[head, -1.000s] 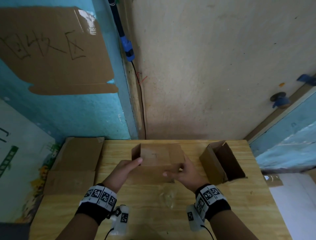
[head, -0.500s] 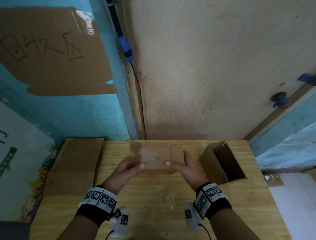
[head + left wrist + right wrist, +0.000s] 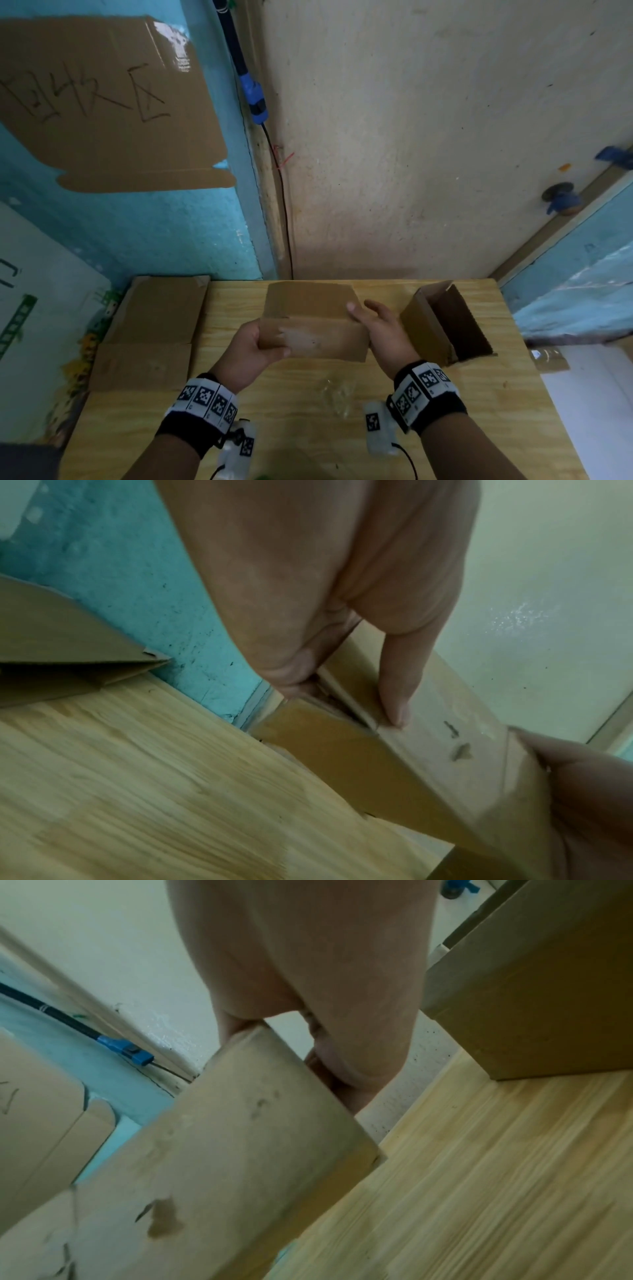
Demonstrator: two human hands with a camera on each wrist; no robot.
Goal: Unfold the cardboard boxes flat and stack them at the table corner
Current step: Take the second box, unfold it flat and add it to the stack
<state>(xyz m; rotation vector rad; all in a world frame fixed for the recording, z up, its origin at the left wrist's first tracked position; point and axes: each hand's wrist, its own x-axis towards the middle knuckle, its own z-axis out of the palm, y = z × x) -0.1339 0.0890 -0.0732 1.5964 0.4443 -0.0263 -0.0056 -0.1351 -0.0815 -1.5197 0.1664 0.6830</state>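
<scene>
A small brown cardboard box hangs above the middle of the wooden table, held between both hands. My left hand grips its left end, thumb on the near face. My right hand grips its right end, thumb over the top edge. The box looks partly collapsed, with one panel raised behind the near face. In the left wrist view my fingers pinch the box's edge. The right wrist view shows the near face and my fingers behind it.
Flattened cardboard lies stacked at the table's far left corner. An open box lies on its side at the right. Crumpled clear tape sits on the table near me. Walls close off the far edge.
The box has been lifted off the table toward me and turned. Both hands shifted from its front to its ends, and its shape looks flatter than before.
</scene>
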